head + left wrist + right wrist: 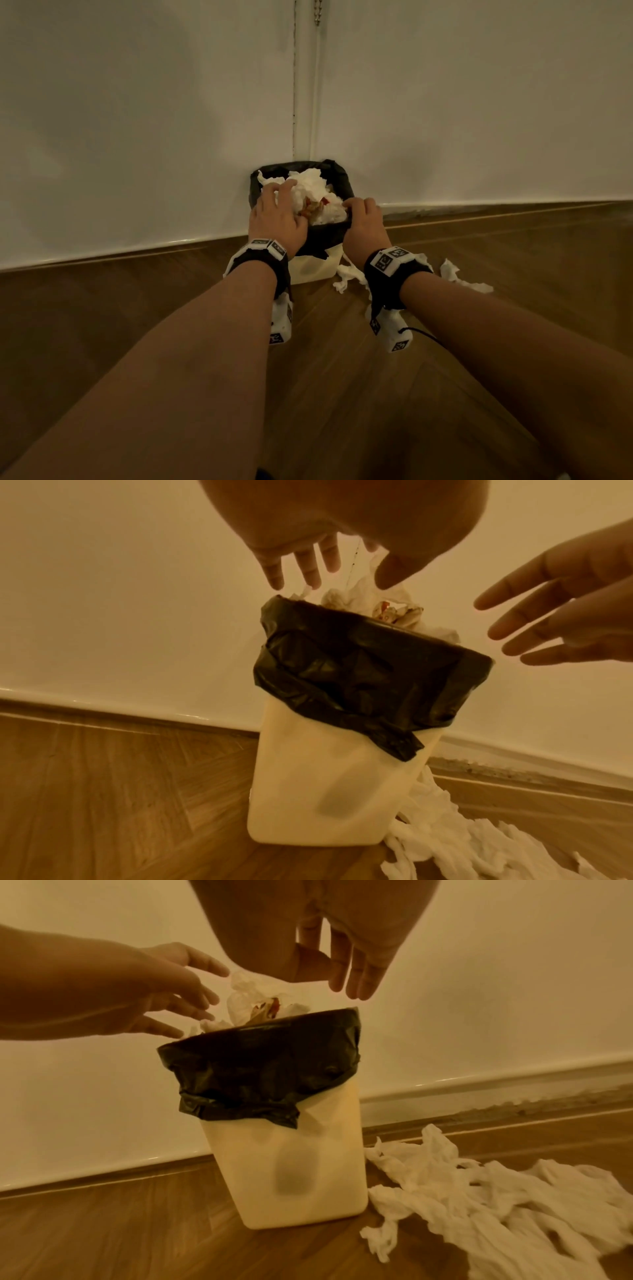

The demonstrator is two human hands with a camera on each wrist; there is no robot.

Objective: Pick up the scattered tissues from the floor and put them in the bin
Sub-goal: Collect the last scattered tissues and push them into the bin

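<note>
Head view: a room corner [294, 102] with pale walls met a wooden floor [137, 325], seen past two bare forearms.
Bin: a small cream bin [315, 267] stood on the floor in the corner, a black liner [359, 674] folded over its rim.
Tissues on the floor: a loose, crumpled white heap [479, 1191] lay just beside the bin's right side, touching its base in the right wrist view and trailing away to the right.
Tissues in the bin: a white wad [311, 192] with a few red and brown scraps in it stood up above the rim.
Left hand: the left hand [277, 216] was over the bin's left side, fingers spread and fairly straight, released, with fingertips [276, 580] at the top of the wad; nothing was gripped.
Right hand: the right hand [364, 222] was at the bin's near right rim. From the head view its fingers looked curled over the liner's edge, yet both wrist views showed them straight and just above the rim, so it held nothing that could be made out.
Wrists: each wore a black band with a white marker block [390, 258].
</note>
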